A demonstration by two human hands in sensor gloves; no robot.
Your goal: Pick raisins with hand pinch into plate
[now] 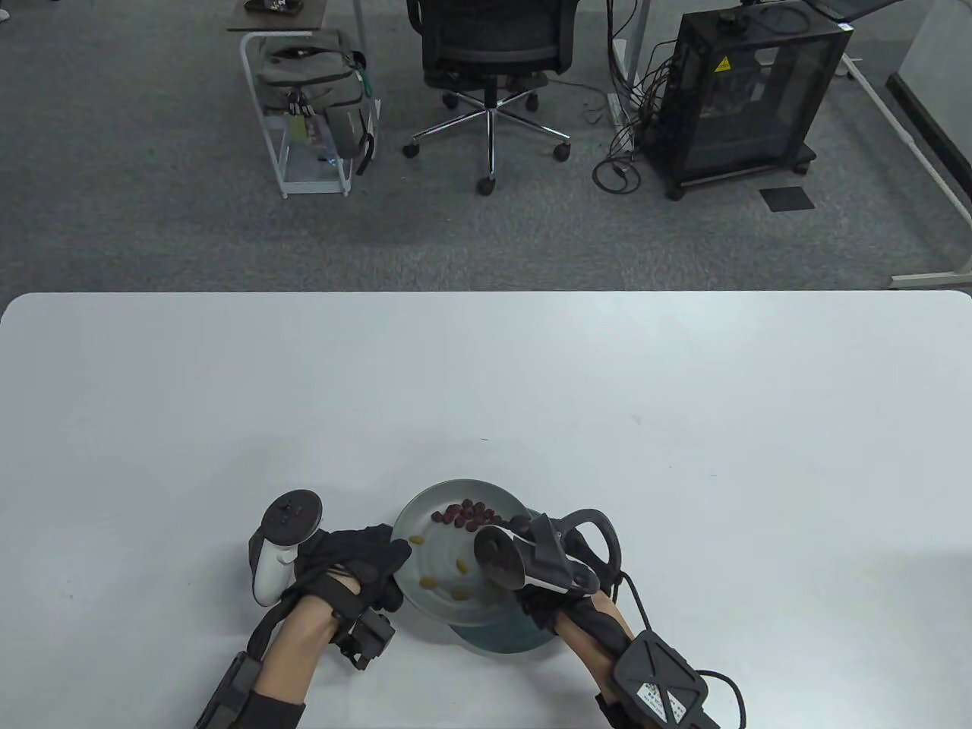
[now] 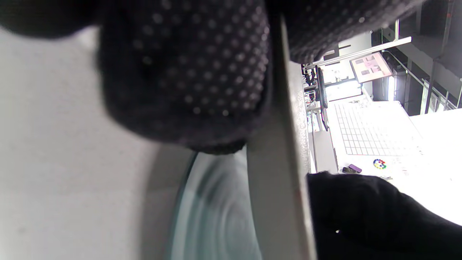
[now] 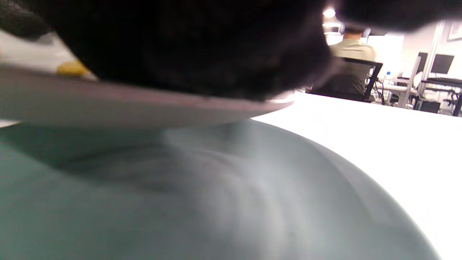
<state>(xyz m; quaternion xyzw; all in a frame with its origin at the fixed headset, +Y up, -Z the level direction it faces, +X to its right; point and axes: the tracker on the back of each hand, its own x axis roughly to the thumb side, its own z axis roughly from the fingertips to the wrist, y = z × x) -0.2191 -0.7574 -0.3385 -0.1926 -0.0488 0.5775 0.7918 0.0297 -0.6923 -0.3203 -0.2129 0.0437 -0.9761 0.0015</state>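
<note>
We are finding the raisins in two groups on the upper grey plate [image 1: 437,531]: a cluster of dark red raisins [image 1: 465,515] toward its far side and a scatter of yellow raisins [image 1: 448,575] across its middle and near side. This plate is sitting over a second, dark teal plate [image 1: 507,639], whose near rim is showing beneath it. We are seeing no raisins on the teal plate's exposed part or on the white table [image 1: 486,380], so which plate is the source and which the target remains unclear, and we cannot fix how much of the task is done.

The left hand [image 1: 357,566] is gripping the grey plate's left rim. The right hand [image 1: 554,577] is resting at the plate's right edge under its tracker; whether its fingers are pinching a raisin, we cannot tell.

The left wrist view is confirming what the table view is hiding: dotted glove fingers [image 2: 187,72] are clamping the grey rim [image 2: 278,173], with the teal plate [image 2: 216,216] below. The right wrist view is showing the grey plate [image 3: 144,104] raised clear above the teal plate [image 3: 216,202], and one yellow raisin [image 3: 71,68] near the rim.
</note>
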